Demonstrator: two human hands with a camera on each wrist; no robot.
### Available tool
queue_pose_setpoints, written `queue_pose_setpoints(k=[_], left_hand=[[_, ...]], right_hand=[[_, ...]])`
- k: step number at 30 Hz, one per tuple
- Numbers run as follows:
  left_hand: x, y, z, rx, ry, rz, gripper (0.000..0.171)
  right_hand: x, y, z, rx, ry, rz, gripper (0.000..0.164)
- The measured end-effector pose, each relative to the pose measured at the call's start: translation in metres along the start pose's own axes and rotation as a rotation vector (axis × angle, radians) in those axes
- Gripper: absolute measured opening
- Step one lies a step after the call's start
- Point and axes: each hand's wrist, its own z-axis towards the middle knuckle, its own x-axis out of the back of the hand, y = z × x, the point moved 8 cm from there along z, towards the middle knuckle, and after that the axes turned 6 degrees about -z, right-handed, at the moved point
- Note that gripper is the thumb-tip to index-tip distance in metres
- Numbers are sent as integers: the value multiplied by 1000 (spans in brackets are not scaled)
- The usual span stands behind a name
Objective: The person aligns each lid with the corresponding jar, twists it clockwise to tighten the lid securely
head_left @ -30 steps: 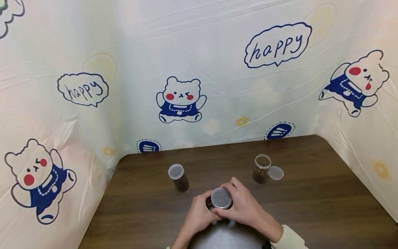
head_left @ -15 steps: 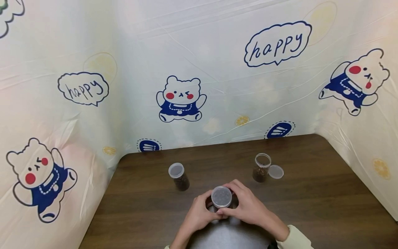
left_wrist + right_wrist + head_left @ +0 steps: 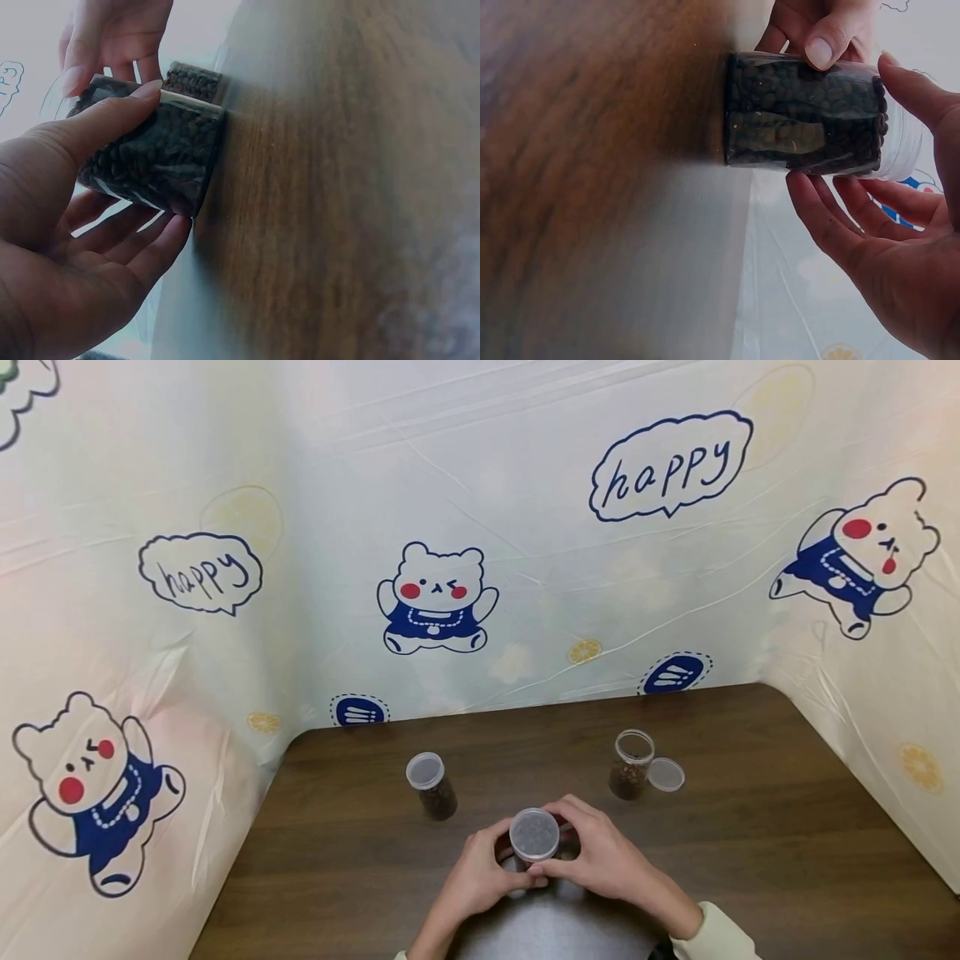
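A clear jar (image 3: 802, 112) of dark beans, apparently coffee beans, stands upright at the table's near middle, its translucent lid (image 3: 534, 833) on top. My left hand (image 3: 480, 872) grips the jar's lower body, thumb on the near side and fingers round the far side. Higher up, my right hand (image 3: 603, 856) holds the jar around its upper part just below the lid, thumb in front and fingers behind. In the left wrist view the left thumb lies across the jar wall, with beans packed behind it.
A lidded jar (image 3: 437, 797) with dark contents stands at the back left. At the back right is an uncovered jar (image 3: 628, 777) with brown contents, a loose lid (image 3: 666, 774) lying beside it. Printed cloth (image 3: 540, 610) walls the brown table (image 3: 750, 843) on three sides.
My right hand has shifted slightly down and to the right, its fingers moving from the lid's edge to lower on the jar. The left hand and other jars stay put.
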Motion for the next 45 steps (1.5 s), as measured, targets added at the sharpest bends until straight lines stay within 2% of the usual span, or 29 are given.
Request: queue_pose_setpoints(k=[8, 15, 23, 33, 39, 45], left_hand=[[1, 5, 6, -35, 17, -1, 65], [5, 12, 17, -78, 36, 12, 65], [9, 17, 38, -85, 54, -74, 69], [11, 12, 59, -66, 111, -63, 68], [12, 5, 72, -59, 146, -78, 68], [12, -1, 79, -45, 160, -93, 68]], right_hand=[[4, 2, 3, 22, 19, 2, 61], [13, 4, 10, 21, 49, -17, 60], [23, 15, 23, -43, 93, -1, 58], [23, 32, 35, -155, 96, 37, 61], [21, 40, 43, -170, 103, 73, 62], [18, 49, 48, -203, 91, 92, 61]])
